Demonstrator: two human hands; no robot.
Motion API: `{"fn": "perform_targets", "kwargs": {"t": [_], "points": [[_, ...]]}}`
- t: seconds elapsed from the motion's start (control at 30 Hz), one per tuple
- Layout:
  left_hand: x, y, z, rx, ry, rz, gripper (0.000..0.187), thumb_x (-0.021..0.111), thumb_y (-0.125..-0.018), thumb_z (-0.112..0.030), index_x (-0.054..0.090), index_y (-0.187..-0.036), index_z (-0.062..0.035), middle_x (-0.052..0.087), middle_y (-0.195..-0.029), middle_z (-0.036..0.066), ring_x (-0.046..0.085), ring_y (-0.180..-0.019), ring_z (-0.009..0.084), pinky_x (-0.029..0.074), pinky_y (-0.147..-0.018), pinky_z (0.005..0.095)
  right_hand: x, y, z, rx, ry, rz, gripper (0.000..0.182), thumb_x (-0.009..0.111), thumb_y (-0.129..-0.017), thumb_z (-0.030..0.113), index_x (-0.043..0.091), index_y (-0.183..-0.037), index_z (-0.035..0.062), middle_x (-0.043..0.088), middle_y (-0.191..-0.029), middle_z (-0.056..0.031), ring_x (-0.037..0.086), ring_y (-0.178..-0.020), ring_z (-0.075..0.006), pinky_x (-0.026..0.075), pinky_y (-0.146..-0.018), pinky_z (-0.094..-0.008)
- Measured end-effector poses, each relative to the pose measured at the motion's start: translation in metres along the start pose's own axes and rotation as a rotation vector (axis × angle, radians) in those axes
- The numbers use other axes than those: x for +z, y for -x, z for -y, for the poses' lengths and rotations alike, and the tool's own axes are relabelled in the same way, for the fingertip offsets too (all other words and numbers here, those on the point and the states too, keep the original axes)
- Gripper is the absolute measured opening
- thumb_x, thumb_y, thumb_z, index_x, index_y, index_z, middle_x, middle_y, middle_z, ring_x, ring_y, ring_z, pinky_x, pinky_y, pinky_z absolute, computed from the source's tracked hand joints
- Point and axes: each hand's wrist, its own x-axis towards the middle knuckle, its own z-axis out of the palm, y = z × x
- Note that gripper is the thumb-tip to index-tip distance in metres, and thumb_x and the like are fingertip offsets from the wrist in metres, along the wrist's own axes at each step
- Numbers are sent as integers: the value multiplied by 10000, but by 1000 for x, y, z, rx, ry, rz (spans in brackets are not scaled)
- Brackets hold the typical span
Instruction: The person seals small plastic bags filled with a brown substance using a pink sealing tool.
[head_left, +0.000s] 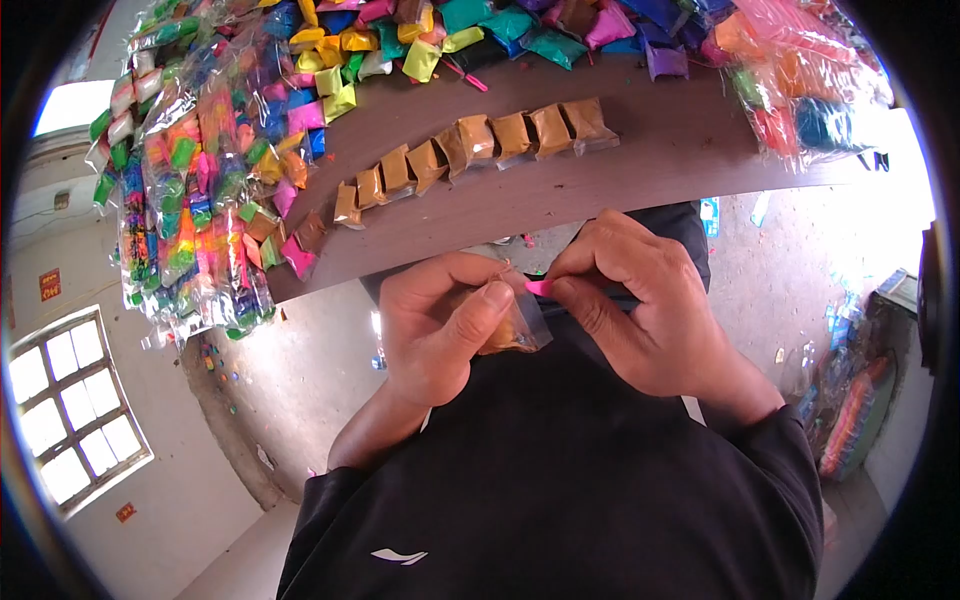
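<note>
Just off the table's near edge, my left hand point(440, 325) is closed on a small clear plastic packet of brown modelling clay point(512, 335), thumb pressed over its front. My right hand point(645, 305) pinches a small bright pink strip point(540, 287) between thumb and forefinger. The strip's left end meets the upper right edge of the packet. In front of both hands, a slanting row of similar brown clay packets point(477, 140) lies on the brown table point(660, 130).
Many colourful clay packets point(420, 60) are heaped along the far edge. Bagged bundles of packets point(190, 190) cover the table's left end, and more clear bags point(810, 90) lie at the right. A thin pink tool point(472, 80) rests near the heap.
</note>
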Motion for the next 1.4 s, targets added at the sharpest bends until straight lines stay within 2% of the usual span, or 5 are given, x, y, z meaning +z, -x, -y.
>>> {"fn": "perform_targets", "kwargs": {"t": [0.33, 0.4, 0.8, 0.9, 1.4], "points": [[0, 0, -3, 22, -39, 21, 198, 654, -1012, -125, 698, -1041, 65, 673, -864, 36, 547, -724, 40, 428, -637, 206, 1, 4, 4, 67, -37, -12, 39, 693, -919, -50, 667, -947, -40, 605, -876, -126, 628, -773, -232, 505, -691, -315], [2, -2, -3, 33, -65, -41, 208, 632, -1018, -134, 701, -1036, 61, 693, -879, 51, 562, -724, 48, 436, -650, 209, 4, 5, 2, 65, -35, -75, 81, 723, -841, -37, 666, -892, -9, 631, -787, -148, 611, -747, -323, 472, -650, -396], [1, -4, -8, 45, 46, -8, 188, 603, -1016, -116, 686, -1016, 53, 705, -896, 69, 615, -747, 74, 473, -679, 226, 0, 6, 2, -6, -22, -17, 67, 728, -841, -18, 669, -871, -3, 627, -788, -146, 612, -745, -316, 470, -647, -401], [6, -3, -8, 37, 45, -47, 189, 612, -1017, -123, 686, -1020, 51, 705, -895, 70, 613, -760, 73, 476, -692, 228, -2, 7, 3, 6, -19, 14, 77, 726, -846, -51, 681, -897, -16, 652, -787, -124, 611, -781, -293, 468, -685, -373], [2, -1, -7, 41, 32, -21, 203, 624, -1020, -146, 687, -1020, 47, 702, -891, 63, 604, -754, 65, 473, -687, 226, -1, 7, 2, 11, -24, 12, 61, 725, -867, -38, 677, -898, -15, 652, -789, -121, 610, -771, -288, 472, -680, -363]]}}
